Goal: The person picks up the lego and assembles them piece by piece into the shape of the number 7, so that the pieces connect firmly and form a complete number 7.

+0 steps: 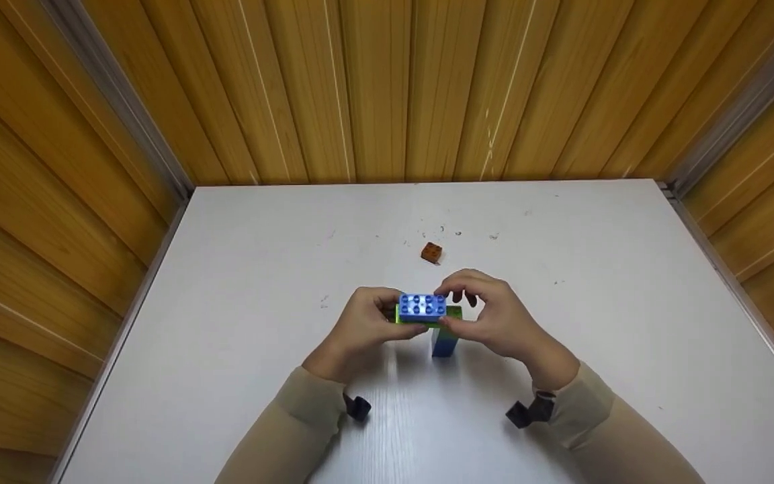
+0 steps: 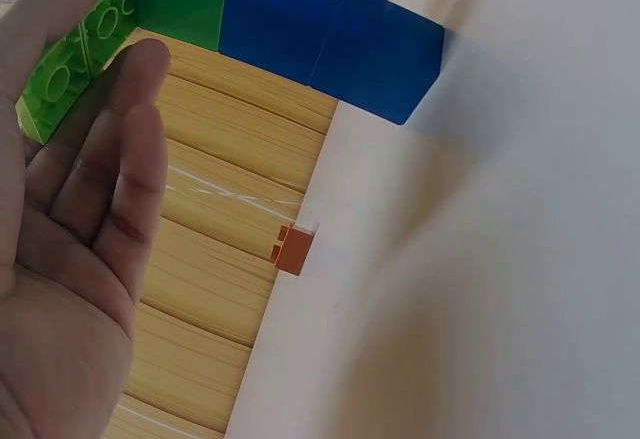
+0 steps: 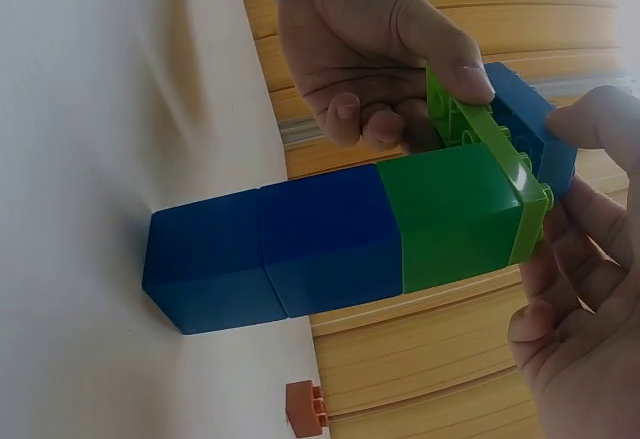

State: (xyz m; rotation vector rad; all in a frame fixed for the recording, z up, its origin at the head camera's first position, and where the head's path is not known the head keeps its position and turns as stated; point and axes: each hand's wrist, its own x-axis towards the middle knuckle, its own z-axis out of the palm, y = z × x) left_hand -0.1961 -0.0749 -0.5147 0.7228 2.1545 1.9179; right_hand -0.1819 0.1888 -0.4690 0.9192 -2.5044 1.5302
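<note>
A small tower stands upright on the table: two dark blue bricks [image 3: 325, 244] below, a green brick [image 3: 450, 221] above them. A thin light green plate [image 3: 529, 227] caps it and juts out to the left. My left hand [image 1: 363, 320] grips the jutting end of that plate, thumb at its near edge. Between the thumb and fingers of my right hand [image 1: 496, 317] is a blue eight-stud brick [image 1: 422, 306], pinched at its right end. This brick sits over the plate's studs, with a gap showing between them in the right wrist view.
A small orange-brown brick [image 1: 431, 253] lies on the white table [image 1: 279, 249] beyond the hands. Yellow wood-look panels [image 1: 373, 87] rise behind the table and along both sides. Dark marks dot the tabletop near the loose brick.
</note>
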